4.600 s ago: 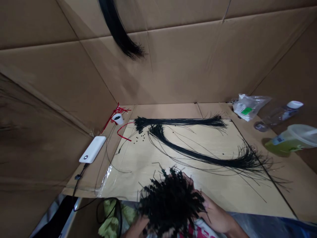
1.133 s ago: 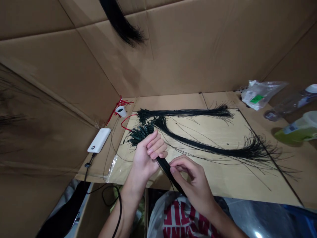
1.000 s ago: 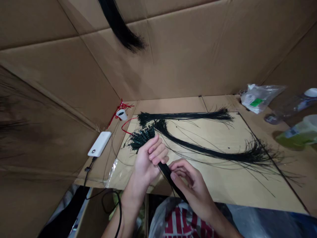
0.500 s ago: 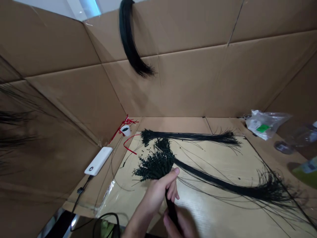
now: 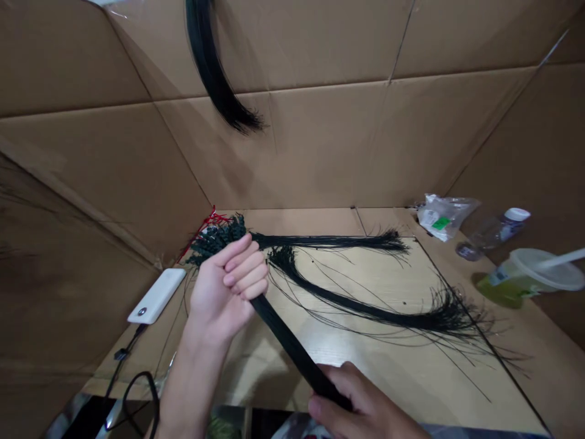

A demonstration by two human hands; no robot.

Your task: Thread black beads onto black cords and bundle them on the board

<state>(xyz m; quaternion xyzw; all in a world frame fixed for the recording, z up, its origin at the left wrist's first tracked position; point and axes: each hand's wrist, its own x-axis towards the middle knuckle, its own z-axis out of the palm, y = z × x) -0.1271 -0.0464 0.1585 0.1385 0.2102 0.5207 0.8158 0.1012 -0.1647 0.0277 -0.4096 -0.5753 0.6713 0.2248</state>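
Observation:
A thick bundle of dark strands (image 5: 287, 335) runs slanting across the front of the table, raised above it. My left hand (image 5: 231, 280) is closed in a fist around it, just below its bushy, knobbly dark green end. Lower down on the right, my right hand (image 5: 354, 399) grips the straight part between thumb and fingers. Behind them, a second dark bundle (image 5: 320, 242) lies straight along the back of the table. A third, curved bundle (image 5: 356, 308) lies nearer, its loose ends fanned out to the right.
Another dark bundle (image 5: 214, 73) hangs on the cardboard wall (image 5: 329, 140). Left are a white power-bank-like device (image 5: 158, 296) with a black cable (image 5: 153, 390) and red ties (image 5: 214, 214). Right stand a plastic bag (image 5: 443, 214), a clear bottle (image 5: 498, 231) lying down and a lidded drink cup (image 5: 525, 277).
My left hand has moved up and left with the bushy end, now in front of the back bundle's head. My right hand has moved right, and more of the held bundle shows. The view has shifted.

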